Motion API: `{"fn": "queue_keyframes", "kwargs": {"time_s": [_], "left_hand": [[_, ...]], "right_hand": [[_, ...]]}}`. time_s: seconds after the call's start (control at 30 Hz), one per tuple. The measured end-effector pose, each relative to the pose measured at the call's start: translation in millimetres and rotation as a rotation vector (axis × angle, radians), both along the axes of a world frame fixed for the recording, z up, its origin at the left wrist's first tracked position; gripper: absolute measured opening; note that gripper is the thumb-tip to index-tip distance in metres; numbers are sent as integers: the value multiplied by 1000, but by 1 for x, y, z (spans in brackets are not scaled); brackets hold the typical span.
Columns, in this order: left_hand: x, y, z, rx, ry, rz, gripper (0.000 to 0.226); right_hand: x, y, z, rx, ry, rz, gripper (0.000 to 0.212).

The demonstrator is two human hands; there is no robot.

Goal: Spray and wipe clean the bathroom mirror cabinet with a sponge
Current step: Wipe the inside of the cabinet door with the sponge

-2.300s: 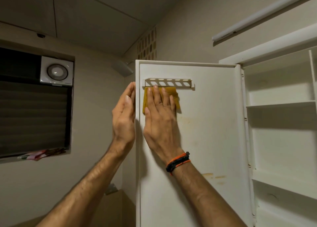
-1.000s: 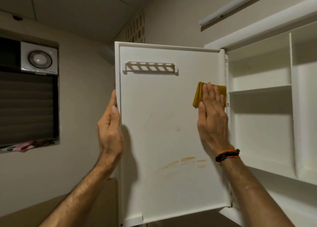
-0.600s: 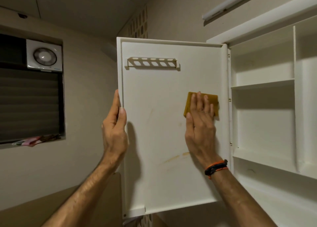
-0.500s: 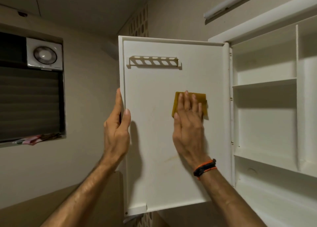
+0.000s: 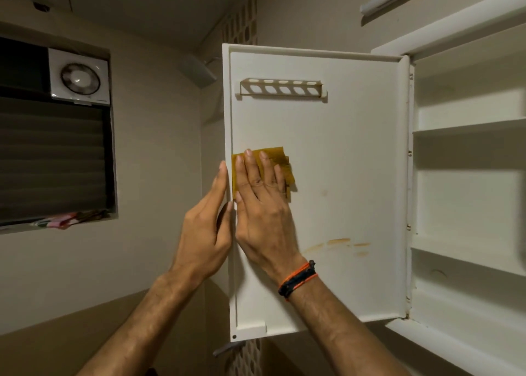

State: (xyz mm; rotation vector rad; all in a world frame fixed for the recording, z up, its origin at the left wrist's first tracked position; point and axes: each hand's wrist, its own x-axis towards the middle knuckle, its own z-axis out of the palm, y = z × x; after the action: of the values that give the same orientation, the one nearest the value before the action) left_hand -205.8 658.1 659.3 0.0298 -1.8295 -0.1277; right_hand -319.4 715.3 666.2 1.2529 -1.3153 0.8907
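Cabinet [image 5: 469, 176] open, shelves not wiped yet, I'd judge. Door [image 5: 341, 162] inside: stains [image 5: 338, 242] remaining low. R hand [image 5: 262, 199] pressing sponge [image 5: 280, 159] flat-fingered at left edge; L hand [image 5: 205, 227] bracing edge, fingers straight.

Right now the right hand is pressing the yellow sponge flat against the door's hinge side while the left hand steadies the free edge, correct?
Not quite. In the head view the right hand presses the yellow sponge near the door's free edge, beside the left hand.
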Motion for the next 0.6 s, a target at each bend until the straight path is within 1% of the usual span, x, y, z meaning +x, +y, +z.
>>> {"fn": "queue_keyframes", "kwargs": {"time_s": [0.1, 0.23, 0.3, 0.47, 0.6], "left_hand": [[-1, 0, -8, -37, -12, 68, 64], [-2, 0, -13, -29, -19, 107, 64], [-3, -1, -14, -28, -18, 125, 65], [-4, -1, -17, -23, -9, 164, 62], [-6, 3, -18, -7, 8, 157, 62]], "right_hand": [[-3, 3, -5, -5, 20, 6, 57], [-13, 10, -13, 11, 46, -10, 63], [-23, 17, -13, 8, 49, -32, 63], [-58, 42, -7, -63, 1, -63, 60], [-90, 67, 1, -124, -83, -66, 56]]}}
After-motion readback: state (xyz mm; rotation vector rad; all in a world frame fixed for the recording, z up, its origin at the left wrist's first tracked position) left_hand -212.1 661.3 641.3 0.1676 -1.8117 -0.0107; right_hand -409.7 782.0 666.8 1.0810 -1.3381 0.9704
